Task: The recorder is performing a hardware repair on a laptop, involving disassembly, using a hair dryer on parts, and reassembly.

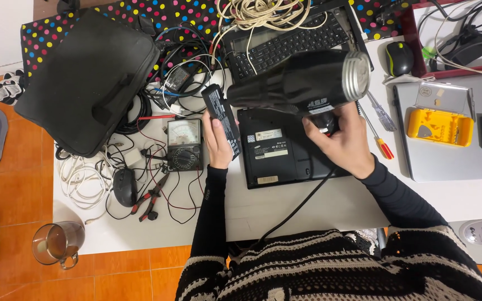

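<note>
A black bag (pixel 87 78) lay at upper left, a meter (pixel 184 145) mid-frame, a glass mug (pixel 58 243) lower left, a yellow case (pixel 440 127) at right.

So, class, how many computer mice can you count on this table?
2. A dark mouse lies at the left among the cables beside the pliers; another mouse sits at top right. Cables may hide more.
</note>
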